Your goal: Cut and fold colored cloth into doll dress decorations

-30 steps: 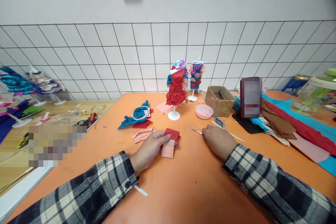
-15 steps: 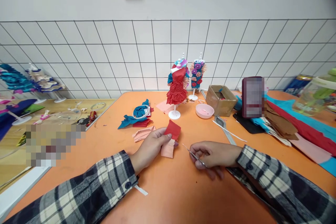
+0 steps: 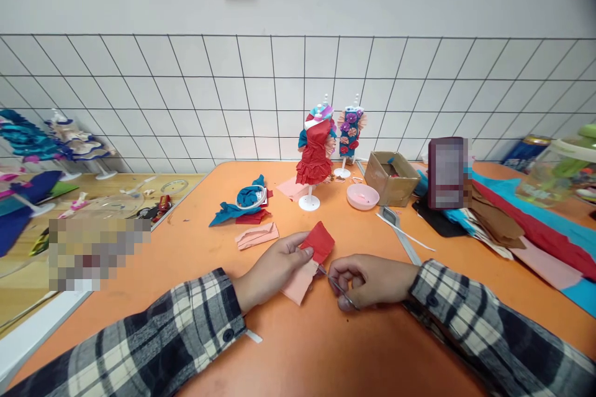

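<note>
My left hand [image 3: 278,263] pinches a red piece of crepe paper [image 3: 320,240] together with a pink piece of crepe paper [image 3: 298,285], thumb on top. My right hand [image 3: 372,280] is closed around small metal scissors [image 3: 343,291]. Their tips are at the right edge of the papers, close to where red and pink meet. A folded pink paper strip [image 3: 257,236] lies beyond my left wrist. Further back stands a small dress form in a red ruffled dress [image 3: 314,152].
A pink bowl [image 3: 363,196], a cardboard box [image 3: 392,177] and a phone [image 3: 446,172] stand at the back right. Rolls and sheets of coloured paper [image 3: 535,223] lie further right. Blue paper with a white ring [image 3: 250,197] sits back left. Another dress form [image 3: 350,133] stands behind.
My left hand has moved slightly right and tilted the papers. My right hand has come left, bringing the scissors' tips from apart to the paper's edge.
</note>
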A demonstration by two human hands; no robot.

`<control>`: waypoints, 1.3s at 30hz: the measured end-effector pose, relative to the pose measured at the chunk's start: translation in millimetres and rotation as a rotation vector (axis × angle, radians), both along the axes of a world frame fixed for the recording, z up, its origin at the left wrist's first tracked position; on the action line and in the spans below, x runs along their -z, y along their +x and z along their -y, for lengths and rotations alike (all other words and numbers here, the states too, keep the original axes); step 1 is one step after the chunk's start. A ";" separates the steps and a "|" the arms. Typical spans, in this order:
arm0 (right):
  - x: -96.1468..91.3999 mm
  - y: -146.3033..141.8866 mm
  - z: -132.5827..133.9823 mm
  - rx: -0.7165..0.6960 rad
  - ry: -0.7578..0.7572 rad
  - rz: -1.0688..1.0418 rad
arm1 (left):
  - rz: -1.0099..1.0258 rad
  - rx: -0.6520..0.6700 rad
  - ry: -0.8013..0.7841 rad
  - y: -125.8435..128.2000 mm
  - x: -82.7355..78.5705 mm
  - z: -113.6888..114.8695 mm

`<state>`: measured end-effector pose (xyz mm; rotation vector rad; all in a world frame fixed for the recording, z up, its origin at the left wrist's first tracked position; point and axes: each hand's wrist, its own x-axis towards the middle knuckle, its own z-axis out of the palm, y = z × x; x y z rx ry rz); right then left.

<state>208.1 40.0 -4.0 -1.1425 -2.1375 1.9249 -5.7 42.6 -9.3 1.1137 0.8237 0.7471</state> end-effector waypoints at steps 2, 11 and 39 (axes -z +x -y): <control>0.1 -0.4 -0.4 -0.004 0.028 -0.007 | 0.022 0.023 -0.019 -0.3 0.6 -0.1; 10.6 3.8 -6.1 0.054 -0.024 -0.115 | -0.001 0.018 -0.064 -7.6 4.0 -6.4; 13.9 1.5 1.4 -0.003 -0.357 -0.432 | -0.083 0.149 0.269 -11.5 5.0 -7.7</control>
